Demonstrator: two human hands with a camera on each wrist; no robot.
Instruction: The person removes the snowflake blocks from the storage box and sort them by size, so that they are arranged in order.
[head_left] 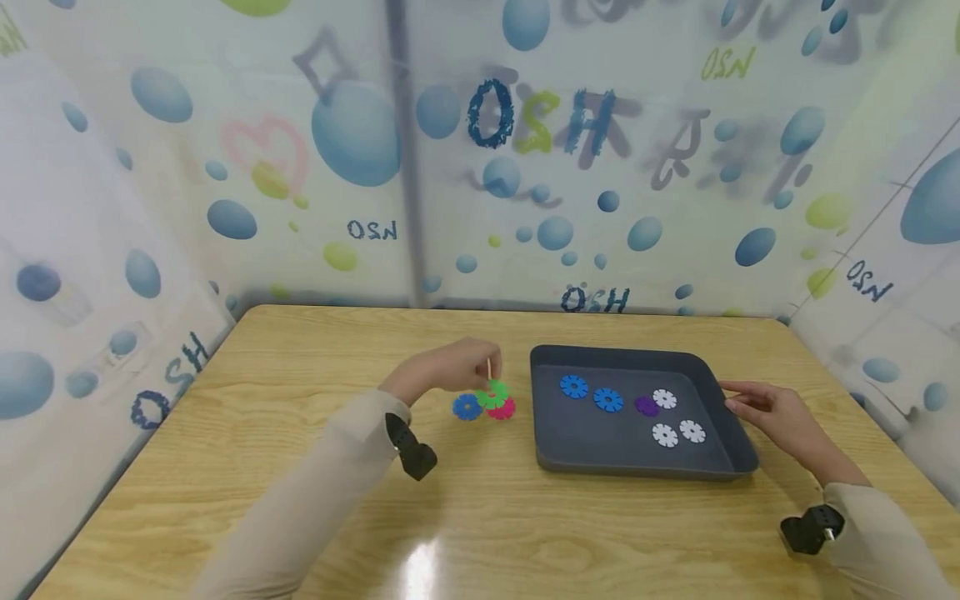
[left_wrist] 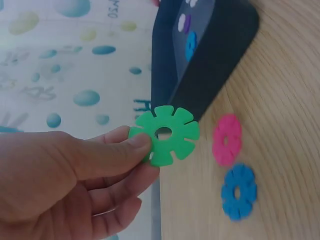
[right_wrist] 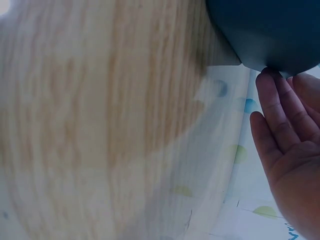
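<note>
My left hand (head_left: 463,364) pinches a green notched plastic disc (left_wrist: 162,135) between thumb and fingers. In the head view it is just above the table, left of the dark grey tray (head_left: 637,467). Beneath and beside it, a pink notched disc (left_wrist: 227,140) and a blue notched disc (left_wrist: 239,192) lie on the wood. My right hand (head_left: 780,421) touches the tray's right side, its fingers fairly straight against the outer wall (right_wrist: 270,35). Inside the tray are two blue discs (head_left: 608,400), a purple disc (head_left: 647,406) and several white discs (head_left: 664,435).
The light wooden table (head_left: 300,367) carries the tray right of centre. Behind it and at both sides hang pale curtains (head_left: 465,200) printed with blue and green spots. Each wrist wears a black strapped camera, such as the left wrist camera (head_left: 411,450).
</note>
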